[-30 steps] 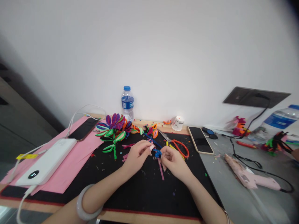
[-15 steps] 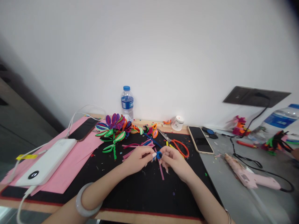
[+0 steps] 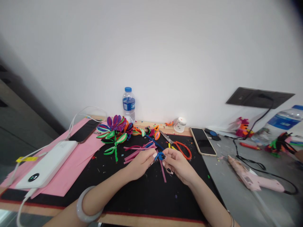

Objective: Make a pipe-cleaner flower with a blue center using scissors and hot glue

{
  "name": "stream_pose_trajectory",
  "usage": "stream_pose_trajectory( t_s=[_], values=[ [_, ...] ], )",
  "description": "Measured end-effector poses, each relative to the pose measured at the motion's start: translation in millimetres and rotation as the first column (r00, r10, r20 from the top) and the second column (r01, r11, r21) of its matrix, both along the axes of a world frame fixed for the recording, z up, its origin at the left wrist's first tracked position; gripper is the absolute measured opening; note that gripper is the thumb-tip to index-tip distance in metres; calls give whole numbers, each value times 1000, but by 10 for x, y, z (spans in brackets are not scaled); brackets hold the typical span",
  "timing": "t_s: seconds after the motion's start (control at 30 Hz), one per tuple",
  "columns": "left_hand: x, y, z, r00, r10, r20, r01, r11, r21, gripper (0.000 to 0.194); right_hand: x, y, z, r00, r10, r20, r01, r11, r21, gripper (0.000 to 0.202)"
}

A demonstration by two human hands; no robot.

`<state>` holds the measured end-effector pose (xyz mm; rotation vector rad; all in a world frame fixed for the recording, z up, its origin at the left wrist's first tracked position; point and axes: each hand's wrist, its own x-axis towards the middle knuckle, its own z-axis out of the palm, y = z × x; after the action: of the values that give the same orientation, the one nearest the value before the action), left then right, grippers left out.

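Note:
A small curled piece of blue pipe cleaner point(image 3: 160, 155) is pinched between both hands over the black mat point(image 3: 142, 201). My left hand point(image 3: 143, 162) grips its left end with thumb and forefinger. On the other side, the fingertips of my right hand point(image 3: 176, 162) press on the coil. A pink strip point(image 3: 163, 172) lies beneath, running toward the front. Pink and purple strips point(image 3: 136, 153) are bunched behind my left hand. Orange-handled scissors point(image 3: 182, 149) rest just behind my right hand. Colourful pipe-cleaner flowers point(image 3: 115, 132) lie further left.
Pink sheets point(image 3: 78, 167) at the left carry a white power bank point(image 3: 48, 164) and a dark phone point(image 3: 85, 130). A water bottle point(image 3: 129, 104) and paper cup point(image 3: 180, 124) stand by the wall. Right of the mat are another phone point(image 3: 203, 142) and a pink glue gun point(image 3: 255, 181).
The blue piece has turned slightly, and more of it shows between the fingertips. My left fingers have shifted a little; the surrounding objects have stayed put.

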<state>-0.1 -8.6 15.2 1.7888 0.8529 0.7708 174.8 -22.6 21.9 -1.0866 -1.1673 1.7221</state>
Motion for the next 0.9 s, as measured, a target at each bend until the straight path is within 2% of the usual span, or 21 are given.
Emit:
stream_pose_trajectory(
  t_s=[0.23,0.7,0.8,0.9],
  values=[
    [2,-5,-2,1000,-15,-16,15,1000,0,31,-1,6,-12,1000,2,10,-2,1000,10,20],
    [-9,9,36,993,-6,-120,20,993,115,24,3,-5,1,999,-19,-28,20,1000,16,17],
    [-9,3,30,995,-5,-99,16,994,111,24,5,-4,-9,999,-28,-30,28,999,19,17],
    [0,5,7,1000,0,9,0,1000,20,27,0,-1,-10,998,-39,-48,40,999,7,18]
  ],
)
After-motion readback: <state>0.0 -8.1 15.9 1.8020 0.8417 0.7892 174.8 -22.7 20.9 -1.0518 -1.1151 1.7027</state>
